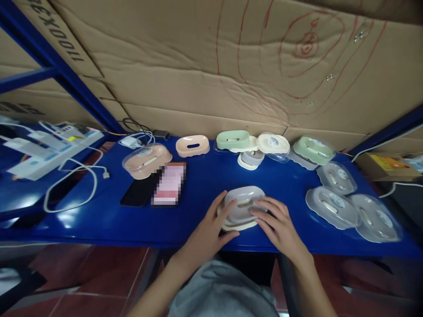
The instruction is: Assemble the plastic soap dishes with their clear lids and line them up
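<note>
A light grey oval soap dish [245, 192] with a slot in its middle sits on a cream base [243, 226] near the table's front edge. My left hand [216, 222] grips its left side, thumb along the front and fingers at the rim and over the inside. On the right side, the fingers of my right hand [276, 220] bend over the rim and hold it. Both hands press on the same dish. Whether the grey part is fully seated on the cream base, I cannot tell.
Clear-covered grey soap dishes [333, 204] lie on the right, with a green one [313, 149] behind. Green [233, 140], cream [273, 143] and peach [192, 145] dishes stand at the back. Left are a covered pink dish [147, 160], two phones [168, 185] and a power strip [54, 154].
</note>
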Action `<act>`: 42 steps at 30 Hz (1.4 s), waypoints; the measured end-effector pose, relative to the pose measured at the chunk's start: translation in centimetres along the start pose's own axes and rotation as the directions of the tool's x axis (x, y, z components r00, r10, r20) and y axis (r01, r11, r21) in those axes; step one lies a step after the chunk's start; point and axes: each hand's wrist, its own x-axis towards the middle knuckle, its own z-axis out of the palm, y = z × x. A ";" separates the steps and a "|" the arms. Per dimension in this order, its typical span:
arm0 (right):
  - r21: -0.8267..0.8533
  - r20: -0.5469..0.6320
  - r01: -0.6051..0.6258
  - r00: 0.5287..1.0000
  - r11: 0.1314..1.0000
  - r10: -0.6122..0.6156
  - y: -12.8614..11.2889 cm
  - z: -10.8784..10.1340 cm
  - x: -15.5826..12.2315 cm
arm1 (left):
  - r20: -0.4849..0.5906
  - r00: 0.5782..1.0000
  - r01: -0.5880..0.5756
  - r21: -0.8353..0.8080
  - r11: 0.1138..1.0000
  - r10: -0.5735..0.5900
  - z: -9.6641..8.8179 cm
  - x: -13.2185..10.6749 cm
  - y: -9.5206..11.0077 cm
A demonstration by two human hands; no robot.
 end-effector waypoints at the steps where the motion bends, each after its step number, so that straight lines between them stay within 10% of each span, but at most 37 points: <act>1: 0.012 0.018 0.021 1.000 1.000 -0.021 -0.1 0.0 0.1 | -0.011 0.999 -0.036 0.034 0.999 0.036 -0.1 0.1 -0.2; 20: -0.083 0.110 0.194 0.977 0.977 -0.185 -3.1 0.9 1.4 | -0.094 0.991 -0.079 0.142 0.987 0.093 -0.7 -0.8 -2.9; 23: -0.135 0.099 0.176 0.982 0.975 -0.163 -0.6 -0.9 2.9 | -0.074 0.994 -0.064 0.134 0.989 0.074 -0.8 -0.8 -2.7; 28: -0.296 -0.281 -0.210 0.951 0.932 0.126 7.5 -4.0 9.5 | -0.034 0.999 -0.038 0.094 0.995 0.041 -1.1 -0.7 -2.5; 34: -0.330 -0.219 -0.355 0.930 0.875 0.295 13.1 -4.2 15.1 | 0.005 0.999 0.035 -0.068 0.997 -0.035 -1.5 -0.9 -2.8; 39: -0.194 -0.361 -0.197 0.925 0.961 0.117 8.6 -4.2 11.7 | 0.029 0.992 0.125 -0.187 0.974 -0.122 -1.6 -0.8 -3.1; 42: -0.059 -0.188 -0.064 0.981 0.996 0.051 3.8 -3.2 7.0 | 0.046 0.983 0.182 -0.234 0.955 -0.176 -1.7 -0.6 -3.2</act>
